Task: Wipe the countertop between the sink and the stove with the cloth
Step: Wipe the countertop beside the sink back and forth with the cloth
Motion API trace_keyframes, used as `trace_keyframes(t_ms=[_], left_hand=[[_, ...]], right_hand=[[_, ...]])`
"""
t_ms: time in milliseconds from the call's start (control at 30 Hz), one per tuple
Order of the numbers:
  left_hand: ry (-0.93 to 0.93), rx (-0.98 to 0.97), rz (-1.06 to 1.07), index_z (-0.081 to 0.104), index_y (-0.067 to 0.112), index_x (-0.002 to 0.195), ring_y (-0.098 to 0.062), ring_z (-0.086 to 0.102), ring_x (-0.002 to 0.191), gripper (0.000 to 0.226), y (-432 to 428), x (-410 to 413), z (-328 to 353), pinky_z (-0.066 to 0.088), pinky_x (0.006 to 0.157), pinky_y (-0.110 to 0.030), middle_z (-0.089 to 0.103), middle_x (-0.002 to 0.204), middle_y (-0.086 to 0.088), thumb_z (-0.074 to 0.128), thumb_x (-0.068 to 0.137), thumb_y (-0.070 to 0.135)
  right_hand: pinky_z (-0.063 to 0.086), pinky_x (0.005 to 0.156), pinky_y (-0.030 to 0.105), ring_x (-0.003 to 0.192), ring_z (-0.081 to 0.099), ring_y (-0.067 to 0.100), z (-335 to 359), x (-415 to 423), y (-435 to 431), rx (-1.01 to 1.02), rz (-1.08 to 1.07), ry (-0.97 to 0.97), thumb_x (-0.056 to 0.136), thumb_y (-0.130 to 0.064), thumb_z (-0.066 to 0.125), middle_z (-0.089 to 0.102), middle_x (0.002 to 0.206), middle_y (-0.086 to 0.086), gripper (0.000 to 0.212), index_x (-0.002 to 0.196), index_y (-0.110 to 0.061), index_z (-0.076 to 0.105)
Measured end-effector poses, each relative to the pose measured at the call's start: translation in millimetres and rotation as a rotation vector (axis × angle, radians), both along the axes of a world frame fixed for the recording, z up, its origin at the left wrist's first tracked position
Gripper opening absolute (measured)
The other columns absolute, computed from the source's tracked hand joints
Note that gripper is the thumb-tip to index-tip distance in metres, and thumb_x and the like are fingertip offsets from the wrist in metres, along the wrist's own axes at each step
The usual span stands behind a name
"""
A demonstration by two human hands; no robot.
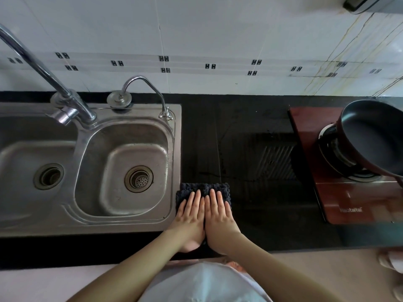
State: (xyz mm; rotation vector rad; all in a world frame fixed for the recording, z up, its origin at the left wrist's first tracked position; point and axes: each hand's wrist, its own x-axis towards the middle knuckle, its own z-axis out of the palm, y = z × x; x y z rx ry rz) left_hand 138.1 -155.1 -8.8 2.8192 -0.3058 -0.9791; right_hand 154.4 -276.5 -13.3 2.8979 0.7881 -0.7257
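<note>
A dark knitted cloth [204,188] lies flat on the black countertop [250,131], near its front edge and right beside the sink's right rim. My left hand [190,216] and my right hand [219,215] rest side by side on it, palms down and fingers straight and together. Only the cloth's far strip and left edge show past my fingers. The steel double sink [174,149] is to the left and the red-brown gas stove [340,197] is to the right.
A dark frying pan [370,136] sits on the stove's burner. Two taps [144,83] rise behind the sink basins. White tiled wall runs along the back. Wet streaks and specks mark the counter ahead of the cloth.
</note>
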Motion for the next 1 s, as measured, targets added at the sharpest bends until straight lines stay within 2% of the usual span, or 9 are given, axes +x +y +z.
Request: trace_keyframes(t_ms=[267, 733, 1000], left_hand=[[-0.004, -0.006, 0.010, -0.032, 0.008, 0.140, -0.028, -0.036, 0.138, 0.080, 2, 9, -1, -0.012, 0.117, -0.049, -0.038, 0.150, -0.014, 0.028, 0.094, 0.034], [-0.094, 0.013, 0.028, -0.035, 0.010, 0.134, -0.028, -0.031, 0.140, 0.078, 5, 21, -7, -0.014, 0.117, -0.046, -0.032, 0.153, -0.014, 0.027, 0.093, 0.035], [-0.070, 0.008, 0.034, -0.035, 0.010, 0.134, -0.028, -0.033, 0.140, 0.079, 6, 31, -5, -0.013, 0.117, -0.047, -0.035, 0.152, -0.013, 0.027, 0.093, 0.037]], right_hand=[[-0.008, 0.116, 0.049, 0.134, -0.033, 0.034, 5, 11, 1, 0.014, -0.013, 0.052, 0.098, -0.028, 0.032, -0.036, 0.145, 0.015, 0.076, 0.136, -0.004, -0.029], [-0.007, 0.116, 0.050, 0.133, -0.034, 0.035, 7, 29, 4, -0.026, 0.011, 0.066, 0.097, -0.027, 0.034, -0.037, 0.143, 0.016, 0.078, 0.136, -0.003, -0.029], [-0.009, 0.115, 0.049, 0.134, -0.033, 0.035, 9, 38, 6, -0.019, 0.015, 0.067, 0.098, -0.028, 0.033, -0.037, 0.144, 0.015, 0.076, 0.138, -0.005, -0.028]])
